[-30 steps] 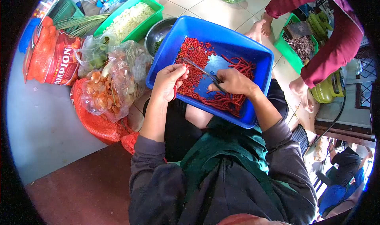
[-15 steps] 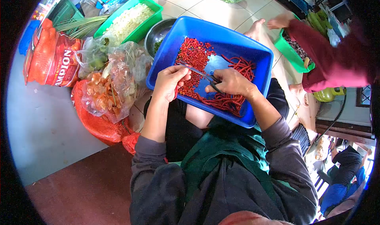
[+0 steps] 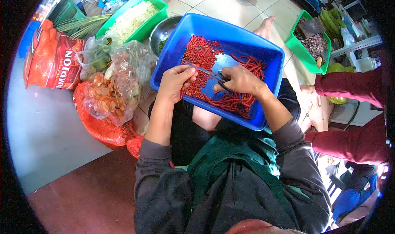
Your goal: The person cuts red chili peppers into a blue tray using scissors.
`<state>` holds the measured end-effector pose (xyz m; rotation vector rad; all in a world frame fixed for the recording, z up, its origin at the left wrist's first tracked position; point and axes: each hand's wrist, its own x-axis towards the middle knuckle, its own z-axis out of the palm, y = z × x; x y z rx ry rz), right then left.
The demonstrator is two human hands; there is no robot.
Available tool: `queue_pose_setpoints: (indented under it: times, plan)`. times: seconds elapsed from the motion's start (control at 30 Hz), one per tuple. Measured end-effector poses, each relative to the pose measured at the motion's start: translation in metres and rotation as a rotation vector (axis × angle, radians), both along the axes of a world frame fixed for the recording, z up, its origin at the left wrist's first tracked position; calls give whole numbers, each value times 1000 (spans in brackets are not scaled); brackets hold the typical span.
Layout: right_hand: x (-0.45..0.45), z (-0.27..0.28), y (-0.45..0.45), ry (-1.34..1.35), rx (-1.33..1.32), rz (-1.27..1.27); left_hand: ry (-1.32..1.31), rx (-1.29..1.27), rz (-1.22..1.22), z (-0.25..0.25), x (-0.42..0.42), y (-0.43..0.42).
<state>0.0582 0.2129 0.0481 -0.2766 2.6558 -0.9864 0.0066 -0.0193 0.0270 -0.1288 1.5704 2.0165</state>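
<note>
Scissors (image 3: 210, 74) are gripped in my right hand (image 3: 243, 80), fingers wrapped round the black handles. Their blades point left, to the fingertips of my left hand (image 3: 176, 82). That hand is pinched closed on a red chili (image 3: 181, 94), whose end shows below the palm; the rest is hidden by the fingers. Both hands are above a blue tub (image 3: 224, 30) tilted across my lap. Chopped red chili pieces (image 3: 200, 52) cover its left side, under the blades. Long whole red chilies (image 3: 234, 104) lie along its right and near sides.
Left are a steel bowl (image 3: 158, 30), a green tub of pale chopped pieces (image 3: 158, 17), plastic bags with peelings (image 3: 109, 96) and a red net sack (image 3: 96, 122). On the right are another green tub (image 3: 294, 46) and a person's maroon-clad legs (image 3: 349, 145).
The person in maroon has shifted right and downward, uncovering the green tub on the right. My hands stay almost in place, still holding the scissors and the chili.
</note>
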Motion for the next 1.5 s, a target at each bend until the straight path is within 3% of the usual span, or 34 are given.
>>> queue_pose_setpoints:
  times: [0.3,0.5,1.5]
  plan:
    - [6,-12,6,24,-75,-57,20,44,91,2,1,1]
    - [7,0,-4,-137,-2,9,46,44,101,-2,0,1]
    - [4,-7,0,-27,-27,2,40,98,83,-7,-2,-1]
